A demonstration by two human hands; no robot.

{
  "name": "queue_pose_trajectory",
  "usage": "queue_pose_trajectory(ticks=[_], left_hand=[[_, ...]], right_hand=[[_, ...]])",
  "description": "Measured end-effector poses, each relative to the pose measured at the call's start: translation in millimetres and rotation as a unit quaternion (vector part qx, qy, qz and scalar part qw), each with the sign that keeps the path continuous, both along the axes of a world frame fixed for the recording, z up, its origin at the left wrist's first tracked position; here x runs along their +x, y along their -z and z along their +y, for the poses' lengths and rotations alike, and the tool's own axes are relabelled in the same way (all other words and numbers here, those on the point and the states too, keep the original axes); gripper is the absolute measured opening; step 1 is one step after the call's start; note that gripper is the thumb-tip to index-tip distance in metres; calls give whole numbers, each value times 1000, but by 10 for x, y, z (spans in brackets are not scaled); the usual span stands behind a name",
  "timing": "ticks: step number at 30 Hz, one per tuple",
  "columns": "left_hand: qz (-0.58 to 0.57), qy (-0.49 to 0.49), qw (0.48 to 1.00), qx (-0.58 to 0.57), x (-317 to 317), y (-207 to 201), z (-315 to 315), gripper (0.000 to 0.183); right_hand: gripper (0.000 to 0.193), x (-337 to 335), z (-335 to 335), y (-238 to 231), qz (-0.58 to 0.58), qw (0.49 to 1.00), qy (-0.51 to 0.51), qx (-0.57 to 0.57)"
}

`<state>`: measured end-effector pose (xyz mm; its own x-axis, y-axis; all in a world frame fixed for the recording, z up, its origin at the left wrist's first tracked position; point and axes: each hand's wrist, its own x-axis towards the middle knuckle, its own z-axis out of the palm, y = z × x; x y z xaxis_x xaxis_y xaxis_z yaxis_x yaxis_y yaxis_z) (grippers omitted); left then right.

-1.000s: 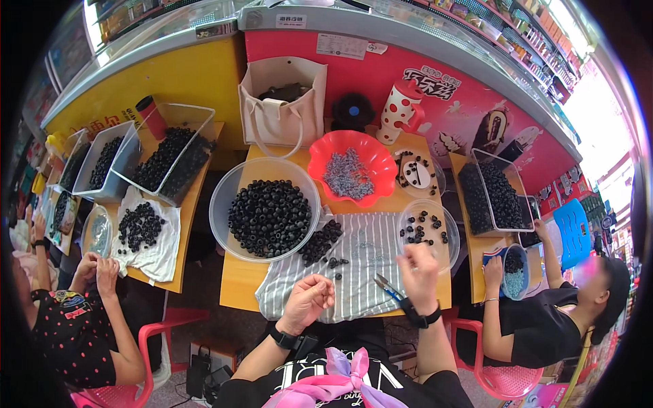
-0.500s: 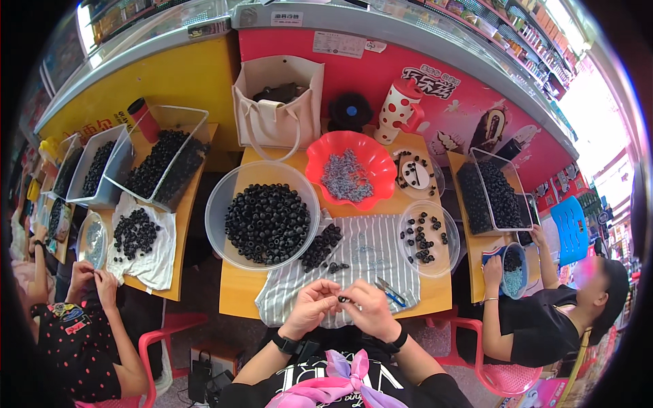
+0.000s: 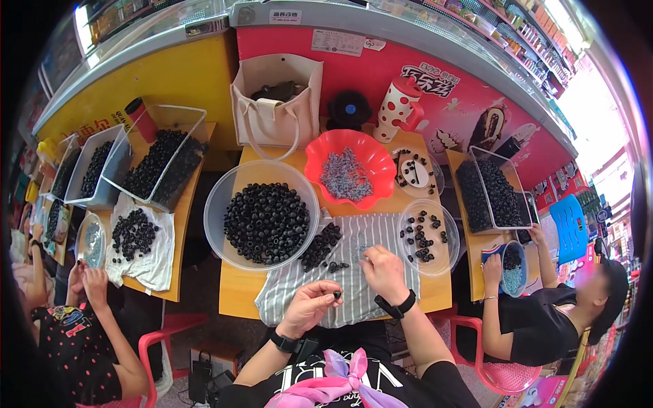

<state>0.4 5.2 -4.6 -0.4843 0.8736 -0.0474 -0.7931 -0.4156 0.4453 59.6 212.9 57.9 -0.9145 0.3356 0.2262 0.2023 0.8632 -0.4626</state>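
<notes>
In my left hand [image 3: 311,309], a small black round piece [image 3: 337,294] is pinched between thumb and forefinger. My right hand [image 3: 385,275] reaches over the striped cloth [image 3: 292,294], its fingers bent and close together. Its fingertips are at a scatter of small pale-blue clear pieces [image 3: 366,246]; whether they grip one is hidden. Left of that hand, a pile of black pieces [image 3: 320,249] lies on the cloth. A large clear tub [image 3: 213,230] full of black hollow pieces stands behind my left hand. Right of the cloth is a clear round container [image 3: 445,257] with loose black pieces.
A red wavy-edged bowl [image 3: 318,148] holds grey-blue bits. Behind stand a cream tote bag [image 3: 272,126], a black round object [image 3: 349,109] and a dotted tumbler [image 3: 396,112]. Another lidded container [image 3: 437,178] sits back right. People work at side tables with bins [image 3: 170,197].
My right hand has left the black piece and moved forward and right to the small clear pieces, now covering the blue-handled tool. My left hand keeps the black piece.
</notes>
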Motion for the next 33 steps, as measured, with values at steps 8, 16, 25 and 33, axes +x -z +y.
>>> queue_pose_trajectory(ticks=[8,16,25,33], left_hand=[[-8,5,1000,15,-3,43,-11,22],[-10,8,1000,11,2,31,-5,25],[39,9,999,-2,52,37,-17,22],[51,38,998,20,21,45,-50,21]], right_hand=[[7,45,-142,-55,-17,999,17,36],[2,419,-528,-255,21,950,-85,-299],[3,399,-562,-136,89,948,-147,-268],[11,381,-516,-212,-4,963,-76,-259]])
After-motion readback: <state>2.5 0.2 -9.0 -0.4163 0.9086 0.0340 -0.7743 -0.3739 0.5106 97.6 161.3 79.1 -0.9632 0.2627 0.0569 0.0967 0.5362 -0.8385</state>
